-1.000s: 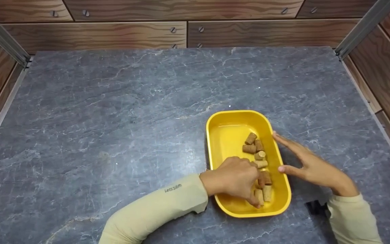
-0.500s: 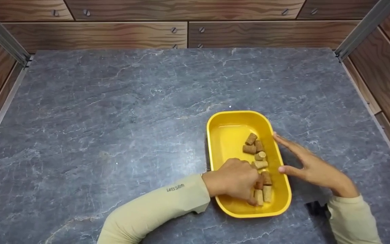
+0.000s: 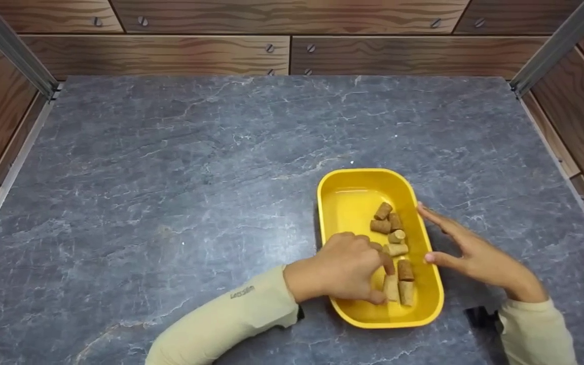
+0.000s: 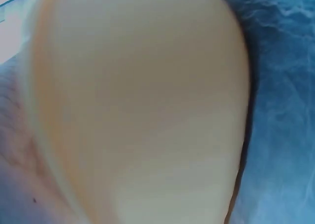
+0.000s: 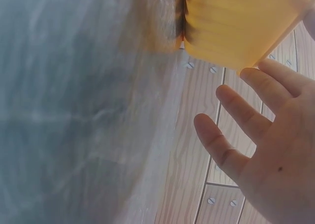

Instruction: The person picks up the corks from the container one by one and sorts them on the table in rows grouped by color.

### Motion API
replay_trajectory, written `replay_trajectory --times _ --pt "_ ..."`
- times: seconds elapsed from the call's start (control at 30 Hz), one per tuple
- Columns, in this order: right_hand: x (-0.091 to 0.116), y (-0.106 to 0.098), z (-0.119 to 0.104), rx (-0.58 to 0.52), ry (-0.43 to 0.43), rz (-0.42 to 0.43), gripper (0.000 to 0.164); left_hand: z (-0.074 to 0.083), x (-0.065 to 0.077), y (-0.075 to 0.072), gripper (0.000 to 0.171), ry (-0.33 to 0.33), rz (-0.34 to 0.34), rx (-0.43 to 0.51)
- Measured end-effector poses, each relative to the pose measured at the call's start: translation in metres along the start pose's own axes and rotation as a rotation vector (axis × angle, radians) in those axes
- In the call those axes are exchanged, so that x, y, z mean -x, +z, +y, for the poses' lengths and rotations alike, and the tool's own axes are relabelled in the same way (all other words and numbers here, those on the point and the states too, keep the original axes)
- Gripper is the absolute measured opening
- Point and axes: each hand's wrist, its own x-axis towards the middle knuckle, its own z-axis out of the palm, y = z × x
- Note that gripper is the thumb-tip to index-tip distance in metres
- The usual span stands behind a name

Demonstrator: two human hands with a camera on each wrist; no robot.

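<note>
Pinched pale cork point(image 3: 392, 290) end to end in left hand point(image 3: 350, 268), inside yellow tray point(image 3: 342, 213), beside other corks point(image 3: 405, 270); touched tray's side with outstretched right hand point(image 3: 482, 258); likely needed light, steady pressure.

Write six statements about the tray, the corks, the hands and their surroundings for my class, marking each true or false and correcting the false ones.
1. The left hand reaches into the yellow tray. True.
2. The right hand touches the tray's side. True.
3. The corks in view all stand on end. False: most lie on their sides.
4. The corks are scattered evenly across the whole tray. False: they gather toward the side nearest the right hand.
5. Lettering shows on the left sleeve. True.
6. The surface beneath the tray is plain white. False: the tabletop is grey-blue with pale veins.
</note>
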Motion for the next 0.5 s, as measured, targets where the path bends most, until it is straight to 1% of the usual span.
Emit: replay_trajectory --times 0.13,0.2,0.37,0.5 --pt "0.001 -0.001 0.002 0.004 0.007 0.004 0.075 -0.010 0.011 -0.006 0.039 0.013 0.121 0.097" --pt "0.001 -0.002 0.002 0.007 0.012 0.001 0.075 -0.015 0.018 -0.009 0.041 0.008 0.177 0.155" --pt "0.000 -0.001 0.002 -0.005 0.017 -0.008 0.075 -0.030 0.035 -0.014 0.042 -0.037 0.295 0.286" --pt "-0.001 0.000 0.001 -0.018 0.013 -0.017 0.075 -0.043 0.050 -0.015 0.041 -0.074 0.366 0.351"
